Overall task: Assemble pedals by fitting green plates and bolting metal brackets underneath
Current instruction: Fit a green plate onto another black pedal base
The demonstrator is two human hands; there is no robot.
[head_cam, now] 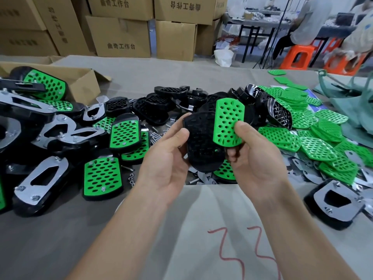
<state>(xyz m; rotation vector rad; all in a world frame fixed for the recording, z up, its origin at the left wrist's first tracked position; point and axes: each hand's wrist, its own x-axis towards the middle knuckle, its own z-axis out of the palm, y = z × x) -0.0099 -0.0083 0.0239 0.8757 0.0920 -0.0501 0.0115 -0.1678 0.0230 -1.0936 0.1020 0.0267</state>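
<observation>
The left hand (171,150) grips a black base (201,142), fingers curled round its edge, up above the table (60,239). The right hand (254,154) pinches a green plate (229,122) with thumb and fingers. The plate leans on the right side of the base, not yet pushed in. This looks like the plate-fitting step. Next, I think, the plate must line up flat with the base and be pressed down

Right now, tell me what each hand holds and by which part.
The left hand grips the black pedal base by its left edge; the right hand pinches the green plate at its lower right edge.
</observation>
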